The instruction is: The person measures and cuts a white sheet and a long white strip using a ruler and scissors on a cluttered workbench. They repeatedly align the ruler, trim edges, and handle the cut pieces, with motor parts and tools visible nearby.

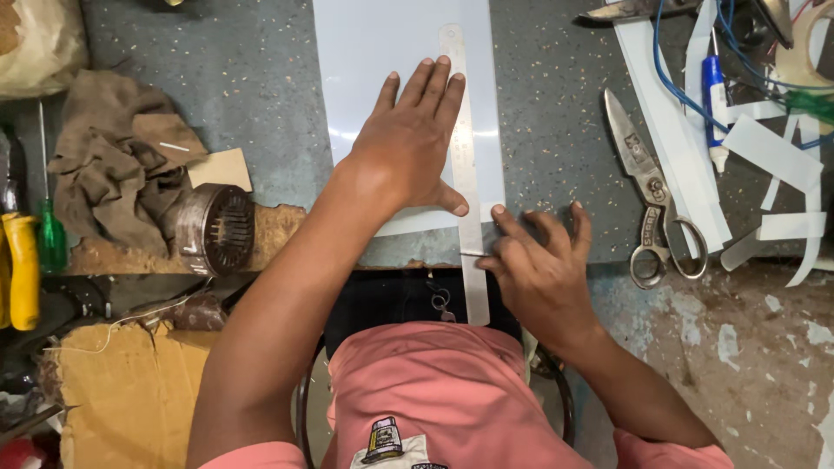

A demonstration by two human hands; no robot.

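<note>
pink cloth of the person's shirt (434, 391) fills the bottom of the head view, closest to the lens, with both bare arms reaching forward from it over the bench.

just beyond, the right hand (543, 269) sits at the near edge of the white sheet (382, 52). its thumb and first fingers are curled and pinched together around something thin, seemingly a small scriber or blade (476, 254), too small to name surely, whose tip lies against the right edge of the steel ruler (466, 165). the other fingers spread and rest on the bench, likely to steady the hand.

the ruler lies lengthwise across the sheet, running away from the person, its near end hanging past the bench edge over the lap. the left hand (413, 143) lies flat on top, fingers straight and spread, palm on the sheet and fingertips over the ruler, thumb stretched out to its edge. pressed so, it seems to pin ruler and sheet together so that neither slips.

to the right, apart from the hands, tin snips (647, 187) lie on the speckled bench (556, 104) beside cut white strips (686, 165) and blue wire (686, 78). to the left lie a brown rag (113, 165), a round metal part (217, 230), a green screwdriver (50, 234) and torn cardboard (122, 391).
</note>
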